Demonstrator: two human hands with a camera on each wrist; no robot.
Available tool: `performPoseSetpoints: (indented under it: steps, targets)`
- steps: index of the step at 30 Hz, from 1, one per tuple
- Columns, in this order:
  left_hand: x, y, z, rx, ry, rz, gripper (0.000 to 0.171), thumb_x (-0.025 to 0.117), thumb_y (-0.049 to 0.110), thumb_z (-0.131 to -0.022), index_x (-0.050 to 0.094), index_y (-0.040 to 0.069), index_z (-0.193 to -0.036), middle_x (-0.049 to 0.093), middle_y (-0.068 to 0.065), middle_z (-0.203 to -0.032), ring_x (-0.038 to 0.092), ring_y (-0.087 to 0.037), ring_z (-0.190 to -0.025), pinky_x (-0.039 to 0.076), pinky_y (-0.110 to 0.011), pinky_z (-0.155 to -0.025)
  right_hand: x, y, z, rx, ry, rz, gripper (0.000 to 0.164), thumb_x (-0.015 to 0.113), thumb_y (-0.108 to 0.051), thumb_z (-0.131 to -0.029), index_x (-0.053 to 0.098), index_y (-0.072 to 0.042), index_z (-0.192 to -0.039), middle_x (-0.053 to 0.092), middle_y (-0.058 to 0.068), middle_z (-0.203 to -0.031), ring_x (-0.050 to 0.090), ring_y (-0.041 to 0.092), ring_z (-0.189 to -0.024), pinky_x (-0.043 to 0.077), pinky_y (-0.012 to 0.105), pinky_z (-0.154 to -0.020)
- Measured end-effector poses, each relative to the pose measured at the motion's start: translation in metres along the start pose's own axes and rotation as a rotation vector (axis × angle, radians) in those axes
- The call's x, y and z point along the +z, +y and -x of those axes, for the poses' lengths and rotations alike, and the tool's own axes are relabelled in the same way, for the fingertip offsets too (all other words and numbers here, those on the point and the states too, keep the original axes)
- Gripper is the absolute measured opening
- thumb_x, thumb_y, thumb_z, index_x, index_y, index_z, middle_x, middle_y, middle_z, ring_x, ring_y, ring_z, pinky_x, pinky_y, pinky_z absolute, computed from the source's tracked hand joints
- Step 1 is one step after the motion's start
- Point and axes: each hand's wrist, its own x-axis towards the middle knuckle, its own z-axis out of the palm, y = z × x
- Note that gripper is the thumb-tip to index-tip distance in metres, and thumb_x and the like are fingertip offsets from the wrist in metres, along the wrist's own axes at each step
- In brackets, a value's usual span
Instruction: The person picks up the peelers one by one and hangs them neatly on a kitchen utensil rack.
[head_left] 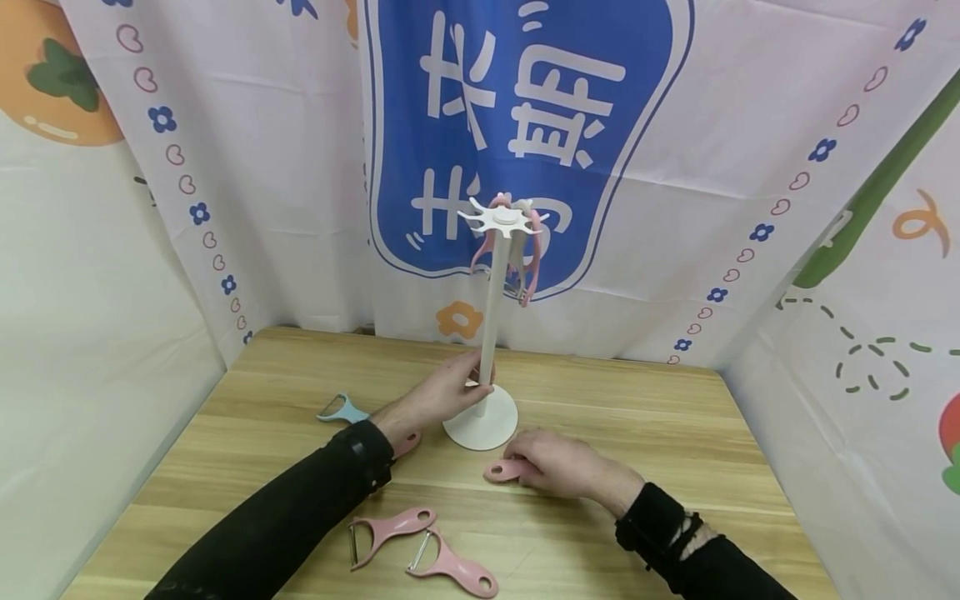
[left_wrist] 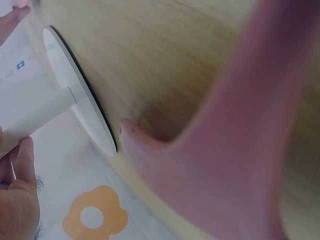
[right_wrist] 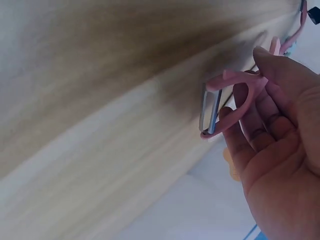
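In the head view a white stand (head_left: 491, 321) rises upright from a round base (head_left: 487, 432) on the wooden table. My left hand (head_left: 442, 390) grips its pole low down; the left wrist view shows the fingers around the pole (left_wrist: 45, 112). To the right of the base, my right hand (head_left: 562, 462) holds a pink peeler (head_left: 501, 472) close over the tabletop. The right wrist view shows thumb and fingers pinching that peeler, its metal blade (right_wrist: 210, 110) facing the wrist. From the stand's star-shaped top (head_left: 504, 218) hang pink peelers (head_left: 536, 271) and a pale one.
Two pink peelers, one (head_left: 397, 524) beside the other (head_left: 459, 568), lie at the front of the table (head_left: 637, 425). A light blue peeler (head_left: 347, 409) and another pink peeler (head_left: 408, 444) lie by my left forearm, which partly covers them. Printed curtains (head_left: 300, 208) enclose the table.
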Motion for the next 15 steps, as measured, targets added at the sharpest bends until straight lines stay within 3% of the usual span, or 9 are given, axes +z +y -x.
performPoseSetpoints:
  steps: [10,15]
  targets:
    - [0.001,0.001,0.000,0.019,0.013,0.003,0.021,0.071,0.015,-0.098,0.056,0.019,-0.113,0.061,0.005,-0.105,0.064,-0.012,-0.110,0.056,-0.028,-0.090,-0.024,0.000,0.001,-0.028,0.104,0.035,0.024,0.073,-0.022,-0.096,0.071,-0.015,-0.119,0.068,-0.006,-0.112,0.062,0.007,-0.102,0.055,0.027,-0.089]
    - [0.001,0.001,0.000,0.018,0.013,0.006,0.021,0.071,0.016,-0.098,0.057,0.020,-0.112,0.061,0.005,-0.105,0.064,-0.009,-0.109,0.056,-0.025,-0.090,-0.038,-0.003,0.003,0.015,0.123,0.028,0.024,0.073,-0.018,-0.096,0.071,-0.015,-0.120,0.067,-0.007,-0.109,0.059,0.006,-0.097,0.054,0.025,-0.084]
